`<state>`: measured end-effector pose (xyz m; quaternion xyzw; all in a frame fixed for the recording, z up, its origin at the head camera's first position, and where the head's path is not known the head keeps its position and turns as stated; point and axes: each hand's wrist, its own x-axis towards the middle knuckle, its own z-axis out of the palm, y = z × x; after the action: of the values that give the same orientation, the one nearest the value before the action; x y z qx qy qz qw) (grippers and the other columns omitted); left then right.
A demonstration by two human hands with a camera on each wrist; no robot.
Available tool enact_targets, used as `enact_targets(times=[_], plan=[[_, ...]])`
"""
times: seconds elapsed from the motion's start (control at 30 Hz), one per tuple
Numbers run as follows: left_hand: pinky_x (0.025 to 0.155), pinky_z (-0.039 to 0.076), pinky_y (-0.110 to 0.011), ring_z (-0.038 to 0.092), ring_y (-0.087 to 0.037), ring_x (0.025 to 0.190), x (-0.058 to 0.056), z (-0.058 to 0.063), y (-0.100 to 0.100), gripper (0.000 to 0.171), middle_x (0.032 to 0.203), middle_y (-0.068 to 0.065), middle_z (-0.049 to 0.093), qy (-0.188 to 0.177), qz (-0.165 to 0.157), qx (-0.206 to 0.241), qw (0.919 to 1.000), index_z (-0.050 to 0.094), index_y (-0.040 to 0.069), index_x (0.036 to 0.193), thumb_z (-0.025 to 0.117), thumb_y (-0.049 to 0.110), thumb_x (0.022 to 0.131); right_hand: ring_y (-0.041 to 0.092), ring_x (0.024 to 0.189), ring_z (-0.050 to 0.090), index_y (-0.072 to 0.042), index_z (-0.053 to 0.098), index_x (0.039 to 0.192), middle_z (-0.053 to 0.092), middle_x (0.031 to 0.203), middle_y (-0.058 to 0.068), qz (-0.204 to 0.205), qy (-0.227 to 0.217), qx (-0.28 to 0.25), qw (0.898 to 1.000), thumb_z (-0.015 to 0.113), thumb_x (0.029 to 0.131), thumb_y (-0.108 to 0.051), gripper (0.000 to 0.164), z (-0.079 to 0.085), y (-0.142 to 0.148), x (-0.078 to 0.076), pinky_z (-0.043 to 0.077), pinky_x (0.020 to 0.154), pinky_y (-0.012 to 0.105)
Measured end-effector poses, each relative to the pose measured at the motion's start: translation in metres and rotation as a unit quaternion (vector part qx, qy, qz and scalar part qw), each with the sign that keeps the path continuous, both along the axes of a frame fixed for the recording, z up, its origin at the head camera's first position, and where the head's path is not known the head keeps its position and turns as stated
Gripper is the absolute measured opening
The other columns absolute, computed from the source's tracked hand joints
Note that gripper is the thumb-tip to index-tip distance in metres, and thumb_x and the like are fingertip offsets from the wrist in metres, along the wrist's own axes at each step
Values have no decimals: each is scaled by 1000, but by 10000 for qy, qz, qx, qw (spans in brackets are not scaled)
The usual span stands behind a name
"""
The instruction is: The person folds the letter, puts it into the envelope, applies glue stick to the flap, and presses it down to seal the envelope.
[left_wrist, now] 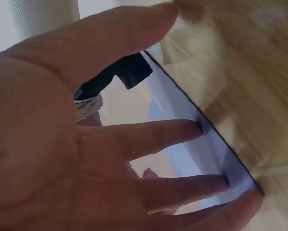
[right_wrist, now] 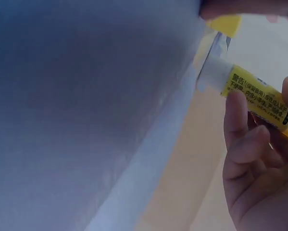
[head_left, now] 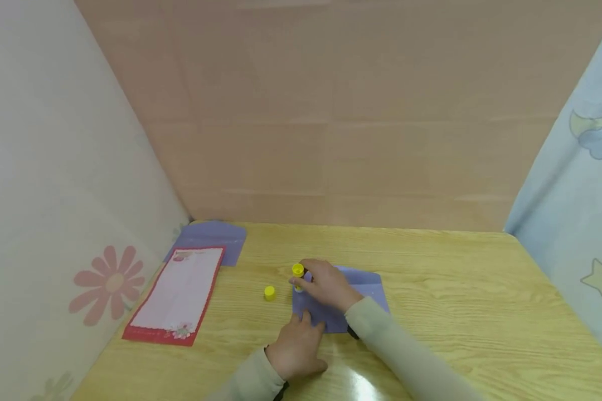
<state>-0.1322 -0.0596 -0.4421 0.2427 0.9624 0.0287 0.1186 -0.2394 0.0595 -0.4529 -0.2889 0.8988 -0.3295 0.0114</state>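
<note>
Currently right hand [head_left: 328, 285] grips yellow glue stick [right_wrist: 256, 98] between thumb and fingers, white end down at left edge of purple envelope [head_left: 338, 322]; whether tip presses paper, cannot tell. Left hand [head_left: 298, 346] spread wide, fingertips resting on envelope's near edge, left part. Yellow cap [head_left: 269, 293] stands on wooden table [head_left: 456, 295], just left of envelope. Farther left, red-bordered sheet [head_left: 175, 292] lies flat, its top overlapping second purple envelope [head_left: 215, 229] by table's far left corner.
</note>
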Motion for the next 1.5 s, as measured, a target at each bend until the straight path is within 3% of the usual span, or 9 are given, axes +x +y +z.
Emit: enact_targets(times=[0.13, 0.3, 0.5, 0.57, 0.77, 0.97, 1.33, 1.5], plan=[[71, 58, -42, 58, -39, 111, 0, 2, 0, 70, 123, -23, 60, 2, -94, -136, 9999, 67, 12, 128, 84, 52, 73, 8, 77, 59, -20, 63, 104, 64, 92, -8, 229, -14, 167, 9996, 58, 100, -45, 26, -6, -5, 1, 49, 66, 31], [66, 57, -39, 60, -34, 101, -1, 6, -3, 70, 114, -19, 61, 53, -177, -204, 9996, 67, 12, 127, 85, 52, 72, 8, 79, 60, -19, 63, 106, 63, 91, -8, 309, -40, 263, 9992, 57, 101, -43, 25, -6, -4, 2, 50, 69, 32], [64, 55, -38, 58, -30, 96, -2, 8, -6, 71, 110, -15, 61, 17, -174, -111, 9998, 67, 12, 128, 86, 50, 71, 19, 95, 66, -12, 64, 117, 68, 102, -2, 282, -231, 264, 9990, 59, 100, -40, 32, 0, 9, 8, 53, 80, 39], [64, 55, -37, 58, -29, 95, -3, 7, -6, 72, 111, -15, 61, -6, -162, -104, 9998, 67, 12, 129, 86, 50, 71, 19, 97, 66, -12, 64, 120, 68, 104, -3, 234, -218, 267, 9991, 60, 100, -40, 34, 1, 15, 10, 53, 81, 40], [60, 52, -35, 58, -28, 89, -5, 3, -7, 69, 107, -14, 61, -35, -151, -127, 9998, 68, 13, 126, 86, 50, 71, 16, 97, 66, -17, 65, 110, 67, 99, -7, 139, -183, 335, 9992, 62, 99, -38, 24, 2, 35, 13, 53, 83, 40], [58, 50, -34, 55, -26, 85, -5, 1, -8, 66, 98, -11, 58, -57, -126, -152, 9998, 69, 13, 122, 86, 50, 70, 6, 83, 61, -23, 61, 96, 63, 88, -10, -14, -306, 406, 9987, 63, 98, -38, 16, 1, 55, 15, 51, 73, 33], [60, 51, -34, 56, -26, 86, -5, 0, -11, 70, 102, -14, 60, -74, -103, -182, 9998, 68, 12, 127, 86, 51, 71, 13, 90, 65, -20, 65, 101, 67, 92, -8, -549, -185, 632, 9963, 66, 96, -37, 18, 2, 87, 19, 53, 76, 37], [61, 50, -34, 55, -26, 87, -6, 0, -12, 69, 103, -14, 60, -115, -87, -165, 9998, 67, 12, 126, 85, 51, 72, 12, 86, 64, -17, 65, 101, 66, 89, -7, -577, -172, 607, 9963, 66, 97, -36, 19, 5, 101, 20, 51, 72, 35]])
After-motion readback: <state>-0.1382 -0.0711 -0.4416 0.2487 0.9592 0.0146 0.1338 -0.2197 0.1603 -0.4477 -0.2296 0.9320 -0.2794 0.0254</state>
